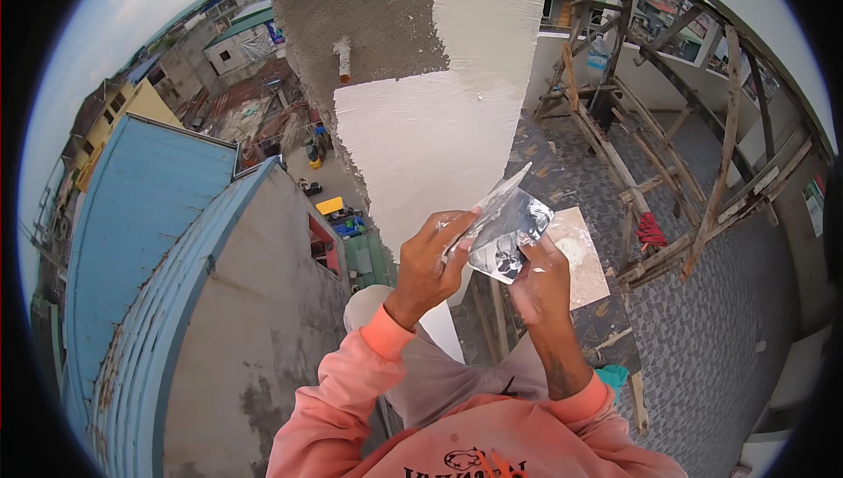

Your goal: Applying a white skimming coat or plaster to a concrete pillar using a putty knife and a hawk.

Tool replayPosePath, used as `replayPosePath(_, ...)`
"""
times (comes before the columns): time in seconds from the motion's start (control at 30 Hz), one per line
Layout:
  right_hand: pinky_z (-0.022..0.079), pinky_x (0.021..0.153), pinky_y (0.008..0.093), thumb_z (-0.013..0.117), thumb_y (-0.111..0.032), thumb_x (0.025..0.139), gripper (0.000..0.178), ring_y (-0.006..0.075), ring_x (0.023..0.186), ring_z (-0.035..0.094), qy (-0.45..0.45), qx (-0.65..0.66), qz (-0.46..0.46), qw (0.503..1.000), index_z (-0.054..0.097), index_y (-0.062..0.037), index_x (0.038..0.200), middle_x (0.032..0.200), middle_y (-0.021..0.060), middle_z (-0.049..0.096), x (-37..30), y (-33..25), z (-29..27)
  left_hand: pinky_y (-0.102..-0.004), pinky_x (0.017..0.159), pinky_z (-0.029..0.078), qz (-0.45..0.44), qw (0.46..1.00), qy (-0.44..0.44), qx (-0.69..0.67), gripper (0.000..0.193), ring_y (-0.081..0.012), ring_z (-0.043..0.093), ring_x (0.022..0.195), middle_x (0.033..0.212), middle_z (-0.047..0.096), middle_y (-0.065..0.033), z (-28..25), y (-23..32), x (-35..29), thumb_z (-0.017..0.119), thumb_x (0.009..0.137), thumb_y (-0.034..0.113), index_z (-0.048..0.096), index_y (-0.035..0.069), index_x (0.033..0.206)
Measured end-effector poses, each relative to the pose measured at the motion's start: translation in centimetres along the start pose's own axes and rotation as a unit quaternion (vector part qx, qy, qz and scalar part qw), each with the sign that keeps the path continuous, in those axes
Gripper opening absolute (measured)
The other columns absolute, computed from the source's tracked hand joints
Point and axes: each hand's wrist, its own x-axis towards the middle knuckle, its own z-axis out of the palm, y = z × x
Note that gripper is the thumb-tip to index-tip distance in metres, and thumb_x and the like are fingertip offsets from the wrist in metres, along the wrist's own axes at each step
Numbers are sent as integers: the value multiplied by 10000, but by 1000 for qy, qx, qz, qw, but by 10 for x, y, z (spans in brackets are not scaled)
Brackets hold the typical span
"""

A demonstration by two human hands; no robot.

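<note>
My left hand (pixel 430 258) is closed on a thin flat putty spreader (pixel 504 197), smeared with white and tilted up. In my right hand (pixel 540 283) is a shiny, squarish metal putty spreader (pixel 524 219) with white compound on its face. The two blades meet or overlap in front of my chest; whether they touch I cannot tell. Beyond them rises a narrow wall face, partly under a white skim coat (pixel 421 144) and partly bare grey cement (pixel 351 4). A pale square board (pixel 580 258) with whitish residue lies just right of my right hand.
A short pipe stub (pixel 343 64) sticks out of the wall. Wooden scaffolding (pixel 650 171) with a red cord bundle (pixel 650 230) stands on the patterned floor (pixel 702 337) at right. To the left, beyond a drop, are a blue metal roof (pixel 140 206) and a concrete wall (pixel 246 329).
</note>
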Motion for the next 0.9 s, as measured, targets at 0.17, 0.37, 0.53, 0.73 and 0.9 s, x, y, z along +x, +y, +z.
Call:
replayPosePath(0.17, 500, 934, 389, 478, 15, 904, 334, 231, 1036, 614, -11, -6, 21, 1000, 502, 87, 1229, 1147, 144, 604, 7, 3, -7, -388, 808, 522, 31, 993, -110, -43, 547, -366, 626, 976, 1153, 594, -192, -24, -2, 1, 574, 760, 36, 539, 24, 1305)
replayPosePath(0.37, 499, 945, 395, 472, 31, 888, 340, 243, 1031, 616, -15, -44, 65, 997, 508, 106, 1217, 1151, 156, 606, 15, 2, -18, -410, 927, 487, 23, 975, -222, -1, 712, -363, 547, 1136, 1266, 521, -181, -40, 2, -6, 562, 712, -18, 440, 82, 1406)
replayPosePath(0.53, 502, 918, 357, 514, 12, 891, 301, 220, 1000, 622, -35, -13, 72, 997, 526, 79, 1184, 1112, 134, 612, 14, 2, -13, -398, 931, 496, 25, 971, -217, 92, 693, -328, 552, 1147, 1267, 540, -137, -43, -4, -12, 528, 792, -117, 416, 132, 1429)
replayPosePath(0.73, 496, 955, 418, 499, 27, 863, 350, 271, 1024, 623, -37, 41, 75, 996, 492, 96, 1206, 1124, 167, 604, 14, -16, -2, -388, 909, 508, 25, 981, -185, 60, 682, -326, 559, 1141, 1308, 534, -140, -51, -9, -14, 510, 797, -128, 420, 122, 1426)
replayPosePath(0.9, 475, 988, 462, 482, 46, 856, 363, 300, 1061, 606, -62, 44, 84, 994, 480, 112, 1213, 1144, 189, 593, 14, -7, 2, -368, 859, 528, 21, 991, -103, 79, 625, -310, 608, 1070, 1216, 601, -120, -50, -4, -28, 594, 781, -98, 511, 118, 1362)
